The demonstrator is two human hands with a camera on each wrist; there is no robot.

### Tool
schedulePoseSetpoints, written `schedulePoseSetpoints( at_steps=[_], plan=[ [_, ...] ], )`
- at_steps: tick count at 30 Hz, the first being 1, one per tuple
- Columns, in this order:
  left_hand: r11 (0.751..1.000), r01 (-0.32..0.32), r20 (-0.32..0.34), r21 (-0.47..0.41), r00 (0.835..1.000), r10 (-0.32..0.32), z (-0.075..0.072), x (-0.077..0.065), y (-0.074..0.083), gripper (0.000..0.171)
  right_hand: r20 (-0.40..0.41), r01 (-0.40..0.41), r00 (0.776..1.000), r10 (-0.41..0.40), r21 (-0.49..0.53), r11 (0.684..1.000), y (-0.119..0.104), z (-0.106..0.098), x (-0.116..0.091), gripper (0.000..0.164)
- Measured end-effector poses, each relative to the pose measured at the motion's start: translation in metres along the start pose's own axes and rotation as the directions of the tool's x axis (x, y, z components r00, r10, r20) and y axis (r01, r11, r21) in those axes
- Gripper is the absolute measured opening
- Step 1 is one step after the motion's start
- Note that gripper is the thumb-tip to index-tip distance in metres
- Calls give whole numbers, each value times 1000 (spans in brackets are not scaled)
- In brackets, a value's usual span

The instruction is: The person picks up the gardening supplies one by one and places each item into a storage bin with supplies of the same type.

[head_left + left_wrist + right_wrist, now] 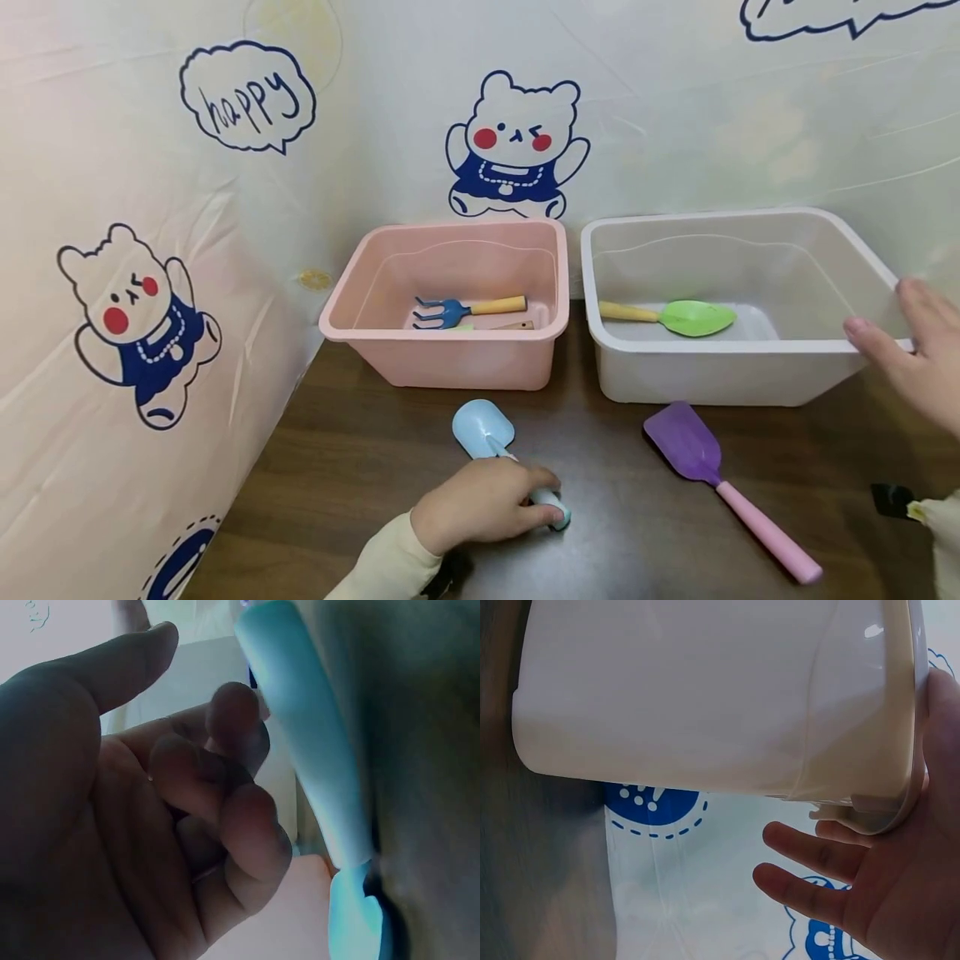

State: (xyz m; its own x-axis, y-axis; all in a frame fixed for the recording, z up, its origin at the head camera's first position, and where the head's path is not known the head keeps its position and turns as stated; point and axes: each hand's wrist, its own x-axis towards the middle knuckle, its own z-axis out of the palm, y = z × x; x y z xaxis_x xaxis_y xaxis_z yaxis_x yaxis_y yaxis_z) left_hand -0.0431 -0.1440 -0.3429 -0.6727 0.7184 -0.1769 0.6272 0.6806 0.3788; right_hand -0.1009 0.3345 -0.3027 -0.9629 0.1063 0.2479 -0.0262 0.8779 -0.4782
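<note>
A small light-blue shovel (pixel 482 427) lies on the table, its pale handle under my left hand (pixel 487 504). In the left wrist view the fingers (pixel 251 836) are loosely bent, and a gap shows between the thumb and the shovel handle (pixel 307 727). My right hand (pixel 926 350) rests on the front right corner of the white bin (pixel 720 379), its thumb over the rim. Seen from the right wrist, two straight fingers (pixel 810 855) stand clear below that rim. Inside the white bin is a green trowel (pixel 697 318) with a yellow handle.
A pink bin (pixel 457 362) stands left of the white one and holds a blue hand fork (pixel 450 313) and another, partly hidden tool. On the table (pixel 337 467), a purple shovel (pixel 686 442) with a pink handle lies before the white bin. Printed cloth (pixel 390 108) hangs behind.
</note>
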Motion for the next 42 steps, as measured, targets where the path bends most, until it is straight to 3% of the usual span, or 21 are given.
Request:
schedulePoseSetpoints(
  at_steps=[5,10,15,19,22,25,29,34,37,42],
  plan=[
    [997,-21,-18,68,1000,22,8,-4,5,25,10,-36,999,36,-14,999,-5,-4,-3,84],
    [998,-18,-8,68,1000,18,10,-15,4,26,19,-45,999,46,-4,999,-9,-7,-5,83],
    [996,67,4,-56,998,-67,12,-42,-6,35,42,-37,998,35,36,999,-10,-8,-2,82],
    [972,155,-4,-177,987,-158,14,-74,-20,45,45,-52,998,50,48,998,-8,-10,2,82],
    [951,230,-21,-206,971,-239,14,-96,-34,57,22,-62,998,61,35,997,-7,-13,3,81],
    [931,305,-53,-201,946,-321,12,-109,-48,63,-5,-64,998,65,44,997,-6,-17,3,80],
    [898,394,-102,-197,903,-418,10,-112,-65,66,-10,-71,997,71,46,996,-6,-19,3,79],
    [862,471,-144,-186,855,-498,5,-105,-79,64,14,-76,997,75,62,995,-6,-17,1,79],
    [857,486,-166,-169,843,-511,2,-100,-89,58,34,-83,996,80,73,994,-5,-14,0,79],
    [860,482,-184,-164,842,-507,-3,-99,-107,50,49,-55,997,52,76,996,-8,-10,-1,79]
  ],
)
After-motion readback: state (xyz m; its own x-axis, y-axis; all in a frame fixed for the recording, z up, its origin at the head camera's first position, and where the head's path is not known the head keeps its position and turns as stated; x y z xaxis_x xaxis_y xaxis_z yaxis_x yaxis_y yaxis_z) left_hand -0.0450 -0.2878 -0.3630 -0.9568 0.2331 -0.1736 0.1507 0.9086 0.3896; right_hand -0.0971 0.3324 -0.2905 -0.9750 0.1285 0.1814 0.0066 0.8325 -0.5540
